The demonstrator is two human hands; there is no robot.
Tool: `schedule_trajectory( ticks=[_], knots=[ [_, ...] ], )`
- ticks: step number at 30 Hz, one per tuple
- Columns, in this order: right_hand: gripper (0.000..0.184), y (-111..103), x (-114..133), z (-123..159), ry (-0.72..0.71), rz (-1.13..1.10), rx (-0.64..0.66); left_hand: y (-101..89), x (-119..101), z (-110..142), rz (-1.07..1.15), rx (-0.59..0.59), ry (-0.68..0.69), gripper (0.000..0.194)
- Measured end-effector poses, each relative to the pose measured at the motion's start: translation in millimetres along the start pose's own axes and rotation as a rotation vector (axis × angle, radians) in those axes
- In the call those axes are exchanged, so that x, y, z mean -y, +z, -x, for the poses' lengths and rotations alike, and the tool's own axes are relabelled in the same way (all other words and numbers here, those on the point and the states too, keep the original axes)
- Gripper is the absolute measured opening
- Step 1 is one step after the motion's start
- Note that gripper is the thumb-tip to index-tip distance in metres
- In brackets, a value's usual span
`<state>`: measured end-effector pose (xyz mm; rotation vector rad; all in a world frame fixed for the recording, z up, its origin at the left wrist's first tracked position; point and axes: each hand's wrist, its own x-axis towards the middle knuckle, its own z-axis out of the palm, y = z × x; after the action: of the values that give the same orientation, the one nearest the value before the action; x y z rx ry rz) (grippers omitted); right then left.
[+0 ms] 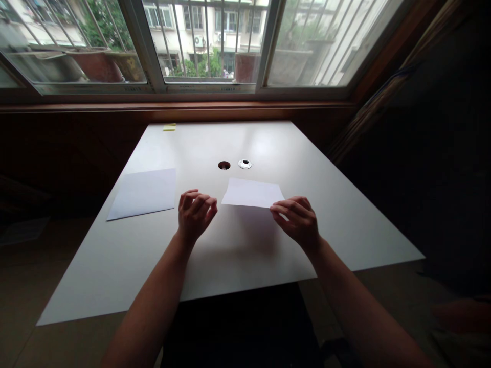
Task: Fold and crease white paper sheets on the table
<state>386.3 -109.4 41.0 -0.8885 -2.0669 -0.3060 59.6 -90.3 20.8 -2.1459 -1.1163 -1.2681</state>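
Note:
My right hand [297, 220] pinches the near right corner of a white sheet of paper [253, 193] between thumb and fingers. The sheet is held above the table, and its shadow falls on the surface below. Just left of the sheet's near left corner is my left hand [196, 212], its fingers curled in and the thumb drawn close to them. A small gap separates it from the paper, and nothing shows in its grasp. Farther left, a stack of white paper [143, 194] lies flat on the white table [230, 266].
A round cable hole [224, 165] opens in the table, with its silver-rimmed cover [244, 164] beside it. Yellow sticky notes [169, 127] lie at the far left edge. Beyond the table stands a barred window [209, 41]. A dark curtain [399, 92] hangs on the right.

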Motion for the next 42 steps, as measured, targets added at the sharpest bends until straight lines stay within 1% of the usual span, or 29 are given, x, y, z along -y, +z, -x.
schedule_trajectory(
  ticks=[3, 5, 6, 8, 12, 14, 16, 19, 23, 27, 29, 31, 33, 36, 38, 39, 42],
  knots=[
    [0.025, -1, -5, 7, 0.039, 0.002, -0.02, -2.1, 13, 3, -0.035, -0.076, -0.118, 0.013],
    [0.025, 3, -4, 9, 0.036, -0.01, -0.001, -2.1, 15, 5, -0.021, -0.085, -0.144, 0.012],
    [0.025, 6, -2, 9, 0.027, -0.018, 0.014, -1.6, 13, 6, 0.001, -0.07, -0.133, 0.012],
    [0.024, 13, 4, 8, 0.001, -0.033, 0.046, 0.4, 4, 6, 0.063, -0.006, -0.068, 0.016],
    [0.022, 32, 19, 1, -0.051, -0.058, 0.114, 7.4, -20, 4, 0.18, 0.169, 0.13, 0.028],
    [0.02, 40, 26, -1, -0.068, -0.072, 0.144, 11.2, -30, 3, 0.192, 0.236, 0.199, 0.027],
    [0.019, 46, 30, -2, -0.079, -0.084, 0.162, 14.0, -35, 3, 0.185, 0.262, 0.239, 0.023],
    [0.018, 49, 32, -2, -0.087, -0.098, 0.17, 15.0, -35, 4, 0.166, 0.261, 0.251, 0.019],
    [0.02, 46, 24, 2, -0.058, -0.103, 0.136, 11.1, -23, 4, 0.128, 0.261, 0.2, 0.019],
    [0.022, 35, 8, 9, 0.018, -0.091, 0.057, 5.8, -5, 4, 0.08, 0.211, 0.127, 0.019],
    [0.023, 29, 1, 12, 0.053, -0.087, 0.021, 4.1, 3, 4, 0.063, 0.172, 0.068, 0.017],
    [0.022, 24, -3, 14, 0.079, -0.09, -0.007, 3.4, 9, 5, 0.06, 0.131, -0.019, 0.015],
    [0.021, 21, -4, 15, 0.084, -0.096, -0.011, 3.5, 14, 7, 0.077, 0.094, -0.114, 0.011],
    [0.02, 22, 0, 15, 0.034, -0.104, 0.053, 4.0, 17, 8, 0.136, 0.074, -0.209, 0.011],
    [0.02, 26, 5, 14, -0.021, -0.109, 0.114, 4.7, 16, 8, 0.193, 0.108, -0.225, 0.014],
    [0.02, 28, 7, 13, -0.049, -0.111, 0.144, 5.4, 16, 8, 0.223, 0.145, -0.22, 0.017],
    [0.019, 34, 13, 11, -0.106, -0.101, 0.224, 9.5, 14, 10, 0.301, 0.314, -0.181, 0.025]
  ],
)
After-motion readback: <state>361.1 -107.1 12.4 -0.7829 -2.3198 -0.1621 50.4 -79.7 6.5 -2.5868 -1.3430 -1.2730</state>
